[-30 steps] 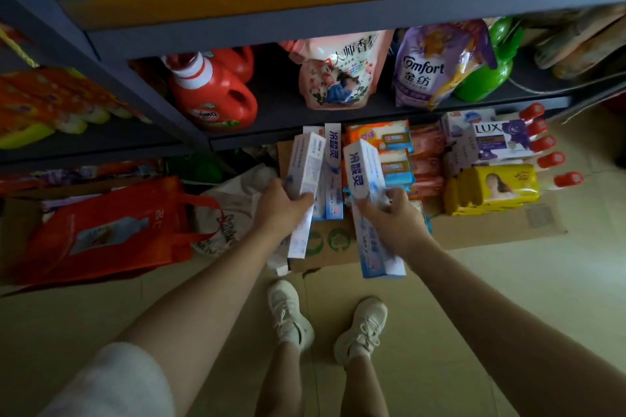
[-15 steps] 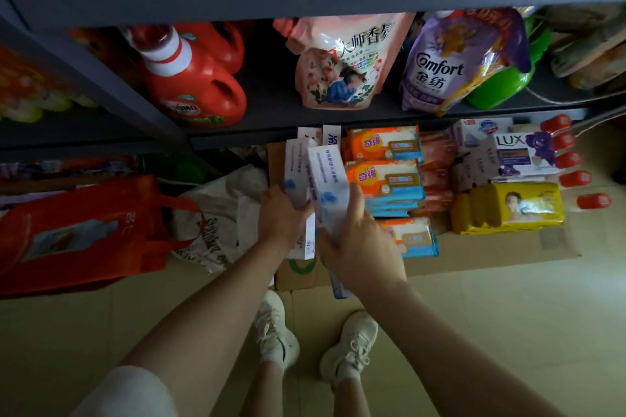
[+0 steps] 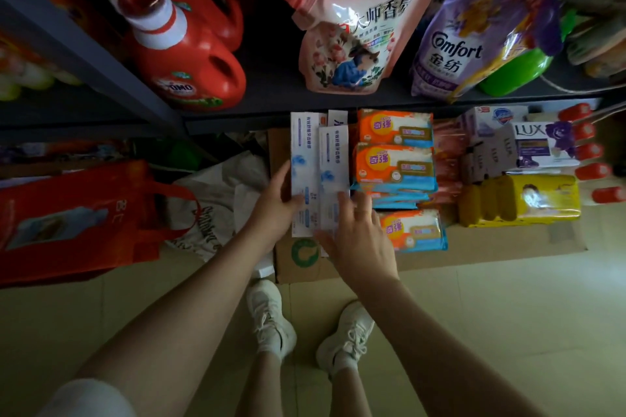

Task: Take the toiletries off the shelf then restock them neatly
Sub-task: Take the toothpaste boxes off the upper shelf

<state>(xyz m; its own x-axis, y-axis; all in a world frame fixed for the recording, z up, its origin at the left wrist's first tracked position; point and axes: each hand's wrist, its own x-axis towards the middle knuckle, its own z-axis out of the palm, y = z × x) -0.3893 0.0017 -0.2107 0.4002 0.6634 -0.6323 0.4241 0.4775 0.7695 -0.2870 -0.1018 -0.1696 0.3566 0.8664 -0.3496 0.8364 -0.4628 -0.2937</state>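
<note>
Flattened cardboard on floor carries the toiletries: white toothpaste boxes at left end, orange soap packs just beside them, LUX boxes and a yellow pack further right. My left hand cups the boxes' left edge, fingers loosely curved. My right hand lies flat on their near ends, fingers straight and spread.

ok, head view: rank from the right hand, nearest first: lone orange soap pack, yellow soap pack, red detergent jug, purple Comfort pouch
1. lone orange soap pack, just right of the right hand
2. yellow soap pack, farther right
3. red detergent jug and purple Comfort pouch, both on the shelf above: too close to call
</note>
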